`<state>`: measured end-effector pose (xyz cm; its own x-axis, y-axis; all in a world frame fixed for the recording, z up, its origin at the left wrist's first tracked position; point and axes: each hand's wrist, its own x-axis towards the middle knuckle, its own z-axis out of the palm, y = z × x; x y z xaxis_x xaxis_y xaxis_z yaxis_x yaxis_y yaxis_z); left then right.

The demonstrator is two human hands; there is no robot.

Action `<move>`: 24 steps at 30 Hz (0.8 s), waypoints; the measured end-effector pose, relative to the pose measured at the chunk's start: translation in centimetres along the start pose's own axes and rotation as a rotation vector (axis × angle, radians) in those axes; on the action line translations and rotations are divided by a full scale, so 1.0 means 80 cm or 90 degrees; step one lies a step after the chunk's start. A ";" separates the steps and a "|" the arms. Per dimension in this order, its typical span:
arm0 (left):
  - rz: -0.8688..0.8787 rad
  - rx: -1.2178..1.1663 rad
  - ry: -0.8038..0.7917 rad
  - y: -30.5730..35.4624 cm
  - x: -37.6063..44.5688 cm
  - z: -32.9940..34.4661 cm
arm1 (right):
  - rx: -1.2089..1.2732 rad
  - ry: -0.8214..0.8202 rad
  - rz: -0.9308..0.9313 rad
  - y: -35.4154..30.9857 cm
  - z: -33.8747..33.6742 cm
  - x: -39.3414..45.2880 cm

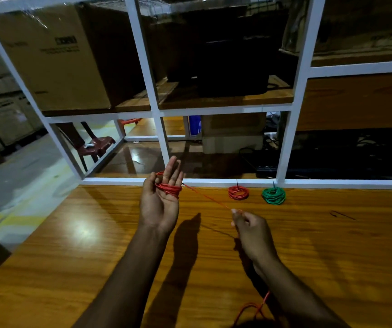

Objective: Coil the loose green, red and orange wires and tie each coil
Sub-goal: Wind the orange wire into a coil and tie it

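Note:
My left hand [162, 200] is raised palm up with straight fingers, and several turns of orange wire [169, 188] are wound round them, the thumb lying against the turns. From there the wire runs taut to my right hand [249, 230], which pinches it between thumb and fingers. The loose tail of the orange wire [252, 308] lies on the table under my right forearm. A tied red coil [238, 192] and a tied green coil [274, 195] rest near the table's far edge, each with a dark tie sticking up.
The wooden table [95, 256] ends on the left over a pale floor. A white frame shelf [214, 181] stands along its far edge, holding a cardboard box [53, 60]. A thin dark tie [343, 215] lies at the right.

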<state>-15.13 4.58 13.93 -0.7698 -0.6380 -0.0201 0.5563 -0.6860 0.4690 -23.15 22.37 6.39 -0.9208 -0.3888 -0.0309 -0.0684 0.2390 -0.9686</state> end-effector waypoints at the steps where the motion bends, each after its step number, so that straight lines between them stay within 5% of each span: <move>1: 0.020 0.027 0.009 -0.002 0.003 -0.004 | -0.012 -0.021 -0.029 -0.007 0.002 -0.007; 5: 0.091 0.249 0.066 -0.016 0.010 -0.021 | -0.095 -0.157 -0.150 -0.032 0.012 -0.030; 7: 0.156 0.489 0.078 -0.027 0.009 -0.028 | -0.075 -0.191 -0.144 -0.038 0.013 -0.035; 11: 0.336 1.041 -0.107 -0.045 0.004 -0.051 | 0.026 -0.190 -0.135 -0.052 0.010 -0.038; 13: 0.332 1.199 -0.170 -0.051 0.001 -0.061 | 0.071 -0.164 -0.148 -0.055 0.008 -0.031; 16: 0.212 1.235 -0.254 -0.049 -0.007 -0.064 | 0.094 -0.068 -0.182 -0.049 0.000 -0.011; 20: 0.039 1.061 -0.342 -0.047 -0.027 -0.046 | 0.005 0.050 -0.208 -0.042 -0.010 0.006; 24: 0.114 1.176 -0.348 -0.034 -0.022 -0.040 | -0.137 0.025 -0.233 -0.032 -0.018 0.013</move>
<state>-14.28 6.47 9.85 -0.9531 -0.2352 0.1903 -0.0575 0.7585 0.6492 -24.50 22.63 9.20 -0.8345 -0.4498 0.3183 -0.4678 0.2732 -0.8406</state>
